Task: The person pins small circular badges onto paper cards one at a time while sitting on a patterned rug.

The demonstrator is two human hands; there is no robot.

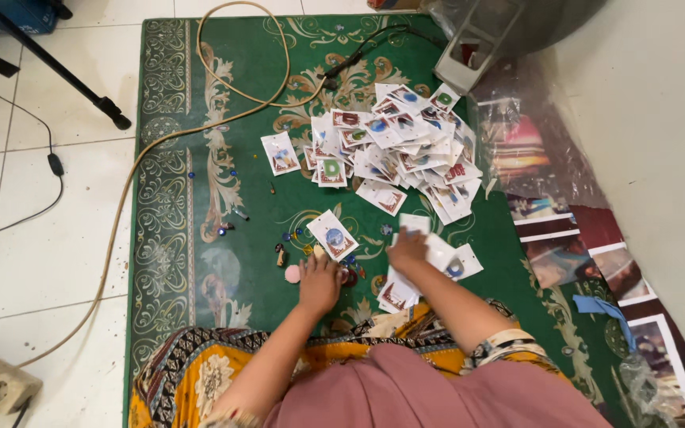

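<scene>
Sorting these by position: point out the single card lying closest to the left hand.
It is the lone card with a blue round piece, lying tilted on the green rug just above the left hand, apart from the big pile.

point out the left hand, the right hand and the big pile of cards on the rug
left hand point(319, 281), head view, on the back of the hand
right hand point(408, 248), head view, on the knuckles
pile of cards point(406, 147), head view, on a card near the pile's middle
</scene>
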